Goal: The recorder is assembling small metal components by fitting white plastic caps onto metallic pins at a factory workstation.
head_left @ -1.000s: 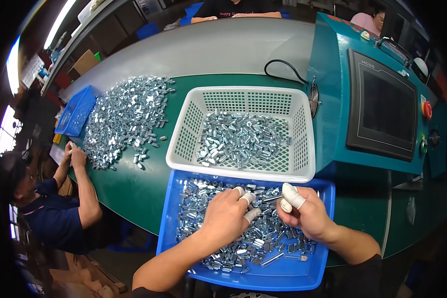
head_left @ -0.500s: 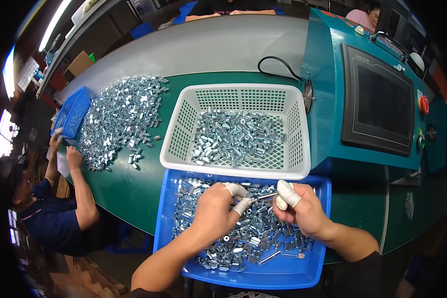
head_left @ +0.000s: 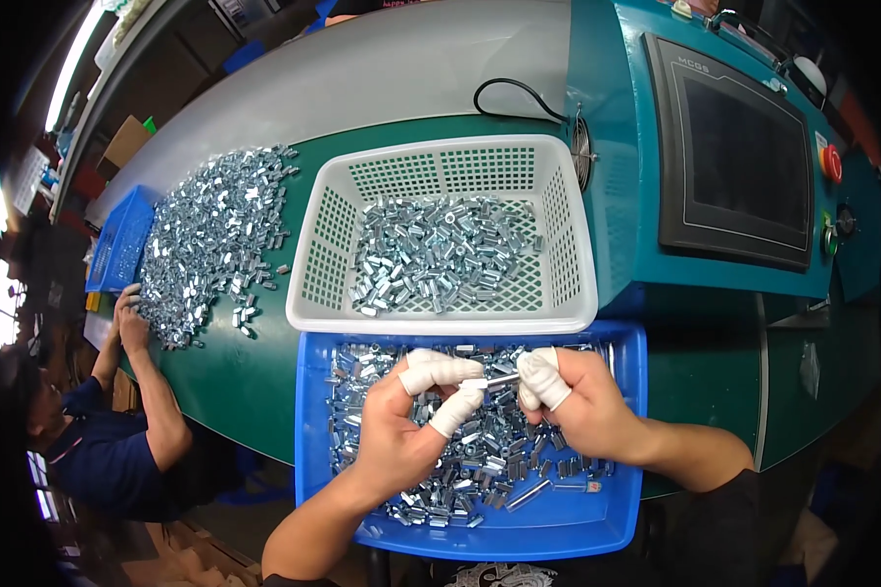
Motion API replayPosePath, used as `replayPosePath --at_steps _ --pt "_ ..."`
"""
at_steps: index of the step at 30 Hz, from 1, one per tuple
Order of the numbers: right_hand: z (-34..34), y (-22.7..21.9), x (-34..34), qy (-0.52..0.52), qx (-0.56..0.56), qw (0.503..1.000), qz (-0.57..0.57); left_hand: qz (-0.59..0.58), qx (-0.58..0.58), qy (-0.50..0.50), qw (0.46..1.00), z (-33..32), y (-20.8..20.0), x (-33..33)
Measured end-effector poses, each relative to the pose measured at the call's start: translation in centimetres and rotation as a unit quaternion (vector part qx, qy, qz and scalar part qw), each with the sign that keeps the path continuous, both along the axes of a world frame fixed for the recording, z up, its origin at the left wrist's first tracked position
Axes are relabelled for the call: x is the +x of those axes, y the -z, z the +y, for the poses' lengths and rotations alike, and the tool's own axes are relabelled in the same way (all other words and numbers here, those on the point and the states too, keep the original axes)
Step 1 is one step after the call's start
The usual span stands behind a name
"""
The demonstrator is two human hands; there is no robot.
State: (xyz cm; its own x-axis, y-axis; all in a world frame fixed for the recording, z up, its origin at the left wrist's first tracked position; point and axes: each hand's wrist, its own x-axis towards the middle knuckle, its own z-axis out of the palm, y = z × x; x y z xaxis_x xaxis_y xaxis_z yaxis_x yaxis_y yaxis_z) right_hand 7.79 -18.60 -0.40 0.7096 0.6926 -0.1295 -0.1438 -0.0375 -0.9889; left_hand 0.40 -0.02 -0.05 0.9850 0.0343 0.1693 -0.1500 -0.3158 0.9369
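Note:
My left hand [head_left: 394,421] pinches a small shiny hex coupling nut [head_left: 474,383] between thumb and forefinger, both in white finger cots. My right hand [head_left: 589,403], also with white finger cots, grips a slim metal rod [head_left: 504,379]. The rod's left end meets the nut; whether it sits inside the bore I cannot tell. Both hands are over a blue tray [head_left: 305,470] holding many loose hex coupling nuts [head_left: 450,479]. A thin bar or tube [head_left: 529,495] lies in the tray's lower right part.
Behind the tray stands a white perforated basket [head_left: 296,313] with more nuts. A teal machine [head_left: 622,196] with a dark screen and red button is at right. At left, a co-worker's hands [head_left: 130,321] are beside a nut heap [head_left: 206,245] and a blue basket [head_left: 117,245].
The view has shifted slightly. My hands have come closer together, and less of the rod shows between them. The co-worker's hands have moved together below the blue basket.

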Motion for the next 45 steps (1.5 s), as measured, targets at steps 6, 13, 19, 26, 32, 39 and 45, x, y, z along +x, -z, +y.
replayPosePath --at_steps 6,13,19,26,32,39,45 --pt "0.1 0.0 -0.2 -0.029 0.002 0.997 -0.076 0.065 -0.189 -0.006 0.98 -0.7 0.7 -1.1" --pt "0.0 -0.5 0.2 -0.054 -0.006 0.998 0.042 -0.191 0.106 -0.033 0.975 -1.0 0.4 -0.2" --pt "-0.1 -0.5 0.2 -0.064 -0.007 0.991 0.114 -0.235 0.166 -0.01 0.958 -1.0 0.3 -0.1" --pt "-0.1 -0.7 -0.2 -0.037 -0.002 0.997 0.064 -0.099 -0.018 -0.024 0.995 -1.4 1.6 -0.3" --pt "-0.1 -0.7 0.0 -0.023 0.003 0.999 0.042 -0.25 0.17 -0.038 0.952 -1.7 0.4 0.3" --pt "-0.4 -0.2 0.2 -0.03 -0.007 0.995 0.093 -0.245 0.205 -0.013 0.948 -2.0 0.4 0.7" --pt "0.0 -0.4 0.2 -0.026 0.028 0.998 0.057 -0.046 0.092 -0.023 0.994 0.0 0.0 -0.1"
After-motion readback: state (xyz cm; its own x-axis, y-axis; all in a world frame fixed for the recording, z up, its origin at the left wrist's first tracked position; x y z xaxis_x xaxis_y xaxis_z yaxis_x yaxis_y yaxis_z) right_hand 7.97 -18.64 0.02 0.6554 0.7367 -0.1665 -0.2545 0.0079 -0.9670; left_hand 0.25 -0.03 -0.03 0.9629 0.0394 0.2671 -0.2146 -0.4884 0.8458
